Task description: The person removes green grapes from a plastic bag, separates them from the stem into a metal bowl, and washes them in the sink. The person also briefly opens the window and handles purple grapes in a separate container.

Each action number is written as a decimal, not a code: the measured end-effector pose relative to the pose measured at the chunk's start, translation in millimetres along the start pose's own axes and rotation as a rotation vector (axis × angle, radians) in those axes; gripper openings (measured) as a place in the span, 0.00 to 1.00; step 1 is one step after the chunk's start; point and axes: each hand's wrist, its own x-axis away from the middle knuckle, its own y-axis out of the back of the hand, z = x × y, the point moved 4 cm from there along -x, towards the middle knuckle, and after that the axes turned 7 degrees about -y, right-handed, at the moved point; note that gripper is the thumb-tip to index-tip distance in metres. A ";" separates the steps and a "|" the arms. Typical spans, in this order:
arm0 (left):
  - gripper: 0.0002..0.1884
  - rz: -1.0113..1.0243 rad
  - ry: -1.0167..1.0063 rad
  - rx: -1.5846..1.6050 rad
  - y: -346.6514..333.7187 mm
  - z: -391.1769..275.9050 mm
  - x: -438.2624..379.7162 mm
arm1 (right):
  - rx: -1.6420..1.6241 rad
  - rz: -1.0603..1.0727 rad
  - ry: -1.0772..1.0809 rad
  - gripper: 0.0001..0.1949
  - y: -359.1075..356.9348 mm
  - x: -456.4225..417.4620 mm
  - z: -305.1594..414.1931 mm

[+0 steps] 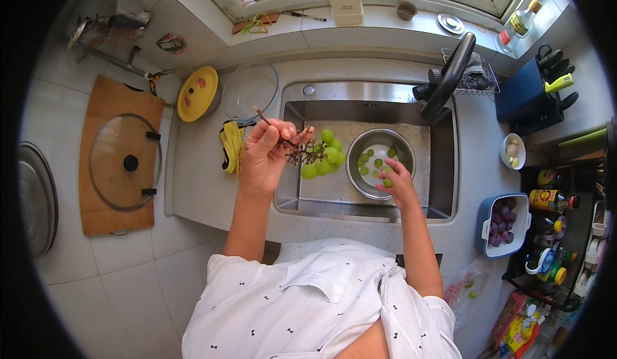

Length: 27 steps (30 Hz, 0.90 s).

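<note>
My left hand (266, 149) pinches the brown stem of a bunch of green grapes (328, 155) above the left part of the sink (318, 197). Many bare stalks show near the fingers, while the remaining grapes cluster at the bunch's far end. Over the right rim of a round stainless steel bowl (354, 185), my right hand (401, 185) holds a green grape (387, 182) among its curled fingers. Several loose green grapes (378, 162) lie inside the bowl, which stands in the sink.
A black faucet (450, 79) reaches over the sink's back right corner. Yellow gloves (231, 147) and a clear glass bowl (250, 91) lie left of the sink. To the right stand a knife block (528, 99), a garlic bowl (505, 142) and a blue dish (487, 202) of purple fruit.
</note>
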 end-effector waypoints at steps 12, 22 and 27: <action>0.09 0.252 0.080 0.065 -22.1 3.9 12.2 | 0.343 0.249 0.417 0.19 -85.8 70.5 87.6; 0.08 0.266 0.097 0.017 -24.6 3.1 17.8 | 0.612 0.338 0.415 0.11 -112.4 79.5 95.5; 0.09 0.240 0.079 0.063 -26.5 0.7 17.4 | 0.290 0.461 0.250 0.11 -105.3 84.1 95.3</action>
